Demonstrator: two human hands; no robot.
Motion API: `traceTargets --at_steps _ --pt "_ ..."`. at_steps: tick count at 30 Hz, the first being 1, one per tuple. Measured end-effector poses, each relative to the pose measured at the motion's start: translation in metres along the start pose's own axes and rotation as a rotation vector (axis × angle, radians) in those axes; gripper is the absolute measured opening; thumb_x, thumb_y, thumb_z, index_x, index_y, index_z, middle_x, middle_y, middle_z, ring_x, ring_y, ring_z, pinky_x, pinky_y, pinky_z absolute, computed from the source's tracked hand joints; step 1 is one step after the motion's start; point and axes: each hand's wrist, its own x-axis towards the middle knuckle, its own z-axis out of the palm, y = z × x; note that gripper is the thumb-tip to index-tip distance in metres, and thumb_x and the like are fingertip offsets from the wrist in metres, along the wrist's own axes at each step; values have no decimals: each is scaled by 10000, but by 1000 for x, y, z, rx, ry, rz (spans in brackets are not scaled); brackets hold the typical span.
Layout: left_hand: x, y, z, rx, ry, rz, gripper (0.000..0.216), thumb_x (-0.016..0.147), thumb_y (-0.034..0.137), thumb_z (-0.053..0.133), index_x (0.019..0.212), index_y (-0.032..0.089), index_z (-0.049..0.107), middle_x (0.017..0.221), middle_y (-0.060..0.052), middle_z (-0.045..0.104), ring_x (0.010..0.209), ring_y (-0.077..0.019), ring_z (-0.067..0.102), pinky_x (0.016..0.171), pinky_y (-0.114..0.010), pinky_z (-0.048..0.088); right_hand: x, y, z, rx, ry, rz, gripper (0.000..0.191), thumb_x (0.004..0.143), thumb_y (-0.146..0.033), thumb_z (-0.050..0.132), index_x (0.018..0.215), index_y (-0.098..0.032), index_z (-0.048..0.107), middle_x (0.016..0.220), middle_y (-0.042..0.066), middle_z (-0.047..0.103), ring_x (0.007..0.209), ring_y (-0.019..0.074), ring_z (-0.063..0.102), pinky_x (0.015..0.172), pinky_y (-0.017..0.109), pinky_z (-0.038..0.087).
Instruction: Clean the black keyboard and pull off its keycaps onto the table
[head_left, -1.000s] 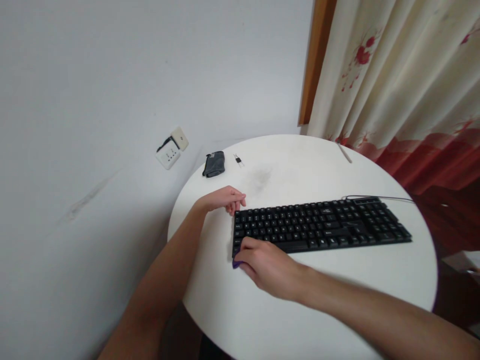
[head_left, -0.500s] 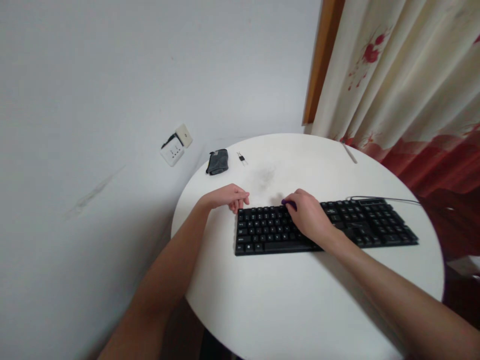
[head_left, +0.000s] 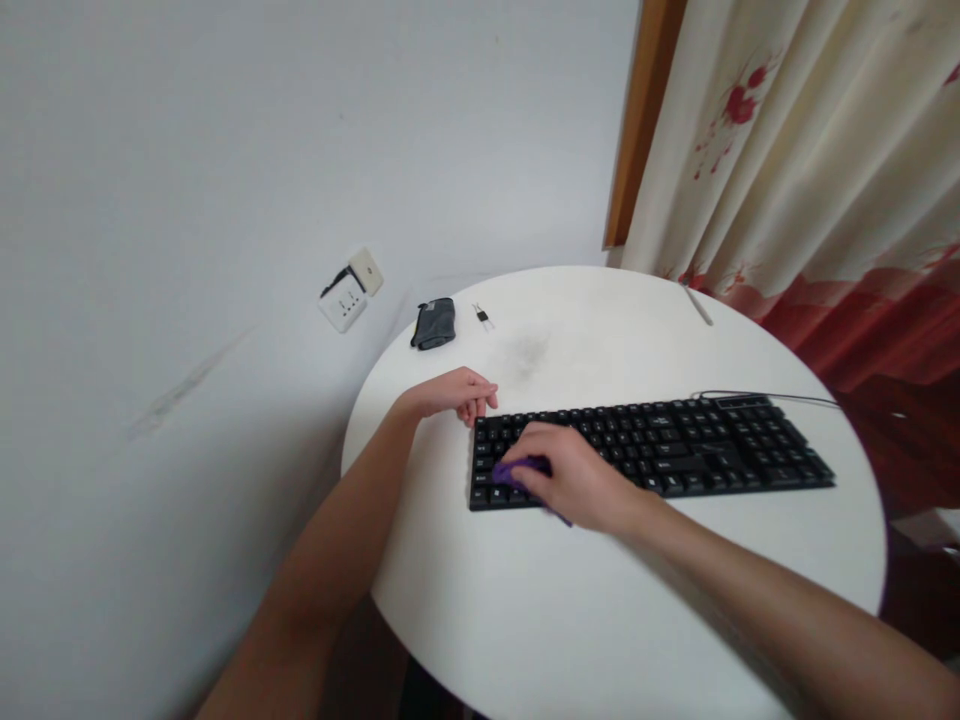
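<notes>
A black keyboard [head_left: 675,440] lies on the white round table [head_left: 600,620]. My right hand [head_left: 574,470] is closed around a bunched purple cloth [head_left: 514,472] and presses it over the keys at the keyboard's lower left. Below the palm, a bit of the cloth sticks out past the front edge. My left hand [head_left: 459,392] rests on the table by the keyboard's upper left corner, its fingers loosely bent and somewhat apart, with nothing seen in them. Its fingertips are at or touching that corner; I cannot tell which.
Toward the back left are a dark grey pouch [head_left: 434,324] and a small black item with thin prongs [head_left: 482,317]. A slim light-coloured stick [head_left: 699,306] lies near the far right edge. The keyboard's cable [head_left: 772,396] runs off right. A wall socket [head_left: 344,303] and a curtain [head_left: 810,180] border the table.
My right hand has moved left and nearer to me across the keys with the purple cloth, which now shows more. My left hand has stayed in place.
</notes>
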Motion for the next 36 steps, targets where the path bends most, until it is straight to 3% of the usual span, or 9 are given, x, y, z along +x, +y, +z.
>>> traceTargets --at_steps 3,6,11,17,20,25,31,33,36 --pt "-1 3 2 -7 12 -8 499 831 619 577 847 131 685 617 -48 671 513 -144 644 495 -217 483 5 21 -26 -188 289 120 194 883 -119 565 945 -190 735 902 58 681 840 172 621 821 316 475" --pt "-2 4 3 -17 12 -10 495 822 622 587 836 137 686 615 -46 668 514 -143 642 495 -217 484 6 40 -41 -380 387 184 216 888 -122 528 946 -170 730 926 86 660 840 197 618 818 340 473" --pt "0 2 2 -13 7 -11 509 821 633 580 837 135 687 612 -48 667 513 -147 642 491 -223 481 2 37 -21 -464 187 214 231 906 -97 495 947 -144 717 916 94 630 805 186 619 797 315 477" --pt "0 -1 0 15 8 0 526 827 641 565 857 130 690 625 -53 670 521 -149 647 482 -216 470 -11 -2 32 -369 -134 -26 204 923 -90 504 936 -142 701 944 80 625 861 172 612 798 278 485" --pt "-1 0 0 15 12 -6 535 828 643 563 863 124 688 629 -52 668 520 -144 646 484 -210 468 -15 -14 40 -225 -197 -103 211 928 -89 507 981 -146 703 972 72 638 893 155 618 829 258 487" --pt "-1 1 0 7 4 0 535 824 647 566 863 126 684 615 -48 665 522 -144 645 490 -207 470 -4 -5 10 -61 40 -31 187 911 -117 559 976 -179 723 938 55 665 879 153 621 830 274 489" --pt "-1 2 2 3 13 -17 518 823 641 572 845 135 684 623 -49 674 518 -143 644 494 -215 477 8 42 -43 -288 406 140 209 885 -123 536 937 -179 730 900 68 665 836 184 614 805 324 474" --pt "-2 4 3 -4 18 -23 513 815 639 582 833 136 683 618 -47 671 512 -140 641 490 -211 472 8 52 -47 -379 408 200 215 875 -116 525 909 -164 731 907 85 657 838 197 611 815 339 469" --pt "-2 5 3 -7 15 -25 513 811 639 588 829 136 683 611 -46 669 510 -139 641 488 -207 469 6 50 -34 -439 267 214 227 886 -100 507 915 -153 726 917 91 643 830 193 614 819 329 468"
